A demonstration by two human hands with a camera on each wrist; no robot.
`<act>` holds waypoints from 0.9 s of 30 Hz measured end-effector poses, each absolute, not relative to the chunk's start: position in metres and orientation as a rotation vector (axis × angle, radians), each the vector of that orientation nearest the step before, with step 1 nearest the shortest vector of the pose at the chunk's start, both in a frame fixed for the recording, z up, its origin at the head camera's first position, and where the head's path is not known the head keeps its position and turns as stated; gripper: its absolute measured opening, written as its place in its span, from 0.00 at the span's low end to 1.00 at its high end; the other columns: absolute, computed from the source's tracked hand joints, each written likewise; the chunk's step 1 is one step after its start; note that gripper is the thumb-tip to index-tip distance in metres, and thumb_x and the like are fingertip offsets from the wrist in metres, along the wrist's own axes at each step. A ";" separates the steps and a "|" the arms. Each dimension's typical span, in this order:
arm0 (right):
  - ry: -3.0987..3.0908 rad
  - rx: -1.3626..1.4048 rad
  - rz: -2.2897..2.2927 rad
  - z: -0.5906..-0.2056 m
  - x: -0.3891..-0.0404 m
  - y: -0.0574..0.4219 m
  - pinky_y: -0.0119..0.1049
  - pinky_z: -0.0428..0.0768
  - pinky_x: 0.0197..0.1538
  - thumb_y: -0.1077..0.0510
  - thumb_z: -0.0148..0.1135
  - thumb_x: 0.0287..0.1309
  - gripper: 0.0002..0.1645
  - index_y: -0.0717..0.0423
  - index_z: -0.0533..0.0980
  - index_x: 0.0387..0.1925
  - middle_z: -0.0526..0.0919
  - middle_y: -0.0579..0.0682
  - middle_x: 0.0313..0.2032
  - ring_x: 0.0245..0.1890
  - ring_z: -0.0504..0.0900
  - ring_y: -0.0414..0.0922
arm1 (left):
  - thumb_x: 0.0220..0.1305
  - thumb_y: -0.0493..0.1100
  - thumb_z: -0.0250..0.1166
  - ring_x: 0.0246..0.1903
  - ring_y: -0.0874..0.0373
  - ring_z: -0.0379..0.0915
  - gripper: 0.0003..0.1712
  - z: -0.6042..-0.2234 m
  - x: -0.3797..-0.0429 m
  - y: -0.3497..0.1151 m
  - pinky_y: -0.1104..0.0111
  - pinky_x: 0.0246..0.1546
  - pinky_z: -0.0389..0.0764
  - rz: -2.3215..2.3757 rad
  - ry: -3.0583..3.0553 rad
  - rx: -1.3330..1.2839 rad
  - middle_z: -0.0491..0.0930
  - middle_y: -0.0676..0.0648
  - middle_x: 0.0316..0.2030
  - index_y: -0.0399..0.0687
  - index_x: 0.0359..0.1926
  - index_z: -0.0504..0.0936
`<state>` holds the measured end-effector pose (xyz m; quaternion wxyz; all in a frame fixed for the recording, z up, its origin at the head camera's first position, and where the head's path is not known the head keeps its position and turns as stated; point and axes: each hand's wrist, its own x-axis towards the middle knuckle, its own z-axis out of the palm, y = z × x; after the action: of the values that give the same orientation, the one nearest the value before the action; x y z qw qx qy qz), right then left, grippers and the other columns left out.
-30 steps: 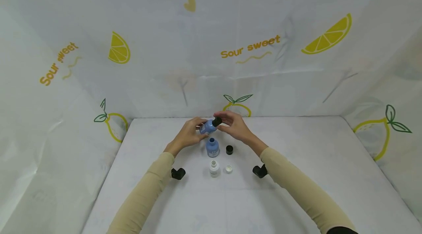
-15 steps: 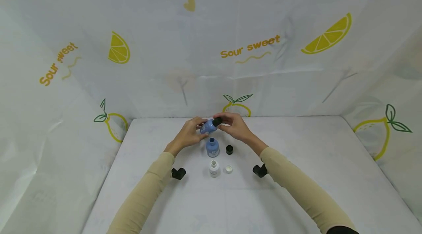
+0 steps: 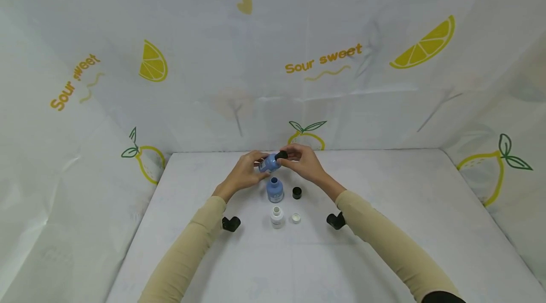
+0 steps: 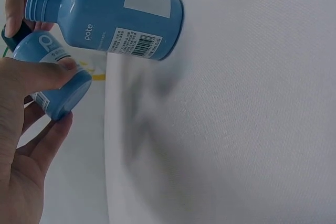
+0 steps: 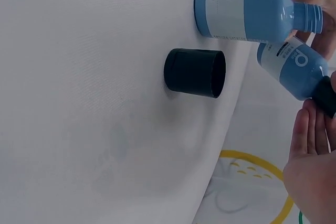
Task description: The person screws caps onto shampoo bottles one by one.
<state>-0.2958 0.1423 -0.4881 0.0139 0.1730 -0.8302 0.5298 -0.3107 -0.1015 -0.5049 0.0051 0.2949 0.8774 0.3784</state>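
Right grip [image 3: 304, 162] shifted, pinching black cap [image 3: 281, 155]; left grip [image 3: 244, 172] holds blue bottle [image 3: 268, 163]; white table [image 3: 384, 194], lemon-print backdrop [image 3: 273, 47].

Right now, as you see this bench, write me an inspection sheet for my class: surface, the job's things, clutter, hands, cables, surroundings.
Surface: white tabletop, faint creases.
Job's things: tilted blue bottle, held off the tabletop; black cap at its neck, whether tight cannot be told.
Clutter (not in hand): upright blue bottle, uncapped, loose black lid beside it; upright white bottle, uncapped, white lid beside it; a dark piece by each sleeve, use unclear.
Hands: left hand grips the tilted blue bottle; right hand pinches the black cap.
Cables: nothing seen.
Surroundings: pale sheeting with lemon prints.
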 end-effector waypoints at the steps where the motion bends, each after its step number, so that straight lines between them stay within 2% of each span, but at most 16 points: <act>1: -2.583 0.528 1.644 -0.489 -0.296 0.142 0.44 0.92 0.62 0.56 0.76 0.67 0.25 0.65 0.83 0.60 0.89 0.61 0.56 0.54 0.90 0.55 | 0.63 0.34 0.79 0.59 0.41 0.86 0.33 -0.505 -0.311 -0.102 0.56 0.65 0.91 1.189 2.747 0.925 0.83 0.34 0.63 0.32 0.67 0.80; 9: -2.573 0.432 1.637 -0.490 -0.295 0.138 0.40 0.93 0.56 0.53 0.78 0.66 0.22 0.62 0.84 0.54 0.90 0.60 0.50 0.49 0.91 0.53 | 0.63 0.33 0.79 0.59 0.41 0.86 0.32 -0.506 -0.311 -0.102 0.57 0.64 0.91 1.196 2.750 0.925 0.83 0.33 0.62 0.32 0.67 0.80; 16: -2.573 0.416 1.640 -0.490 -0.293 0.137 0.47 0.93 0.58 0.54 0.77 0.66 0.22 0.63 0.83 0.55 0.90 0.62 0.51 0.51 0.91 0.56 | 0.63 0.33 0.79 0.58 0.41 0.86 0.32 -0.506 -0.309 -0.101 0.57 0.63 0.91 1.191 2.760 0.931 0.83 0.34 0.61 0.32 0.66 0.81; 27: -2.569 0.405 1.656 -0.488 -0.292 0.137 0.48 0.93 0.59 0.54 0.78 0.65 0.22 0.64 0.83 0.54 0.90 0.62 0.51 0.51 0.91 0.57 | 0.62 0.33 0.79 0.57 0.41 0.87 0.32 -0.507 -0.309 -0.100 0.58 0.62 0.92 1.211 2.754 0.957 0.84 0.34 0.60 0.32 0.66 0.81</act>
<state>-0.2924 0.1368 -0.4884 0.0291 0.1312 -0.8329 0.5369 -0.3088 -0.1002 -0.5073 -0.0077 0.3030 0.8724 0.3835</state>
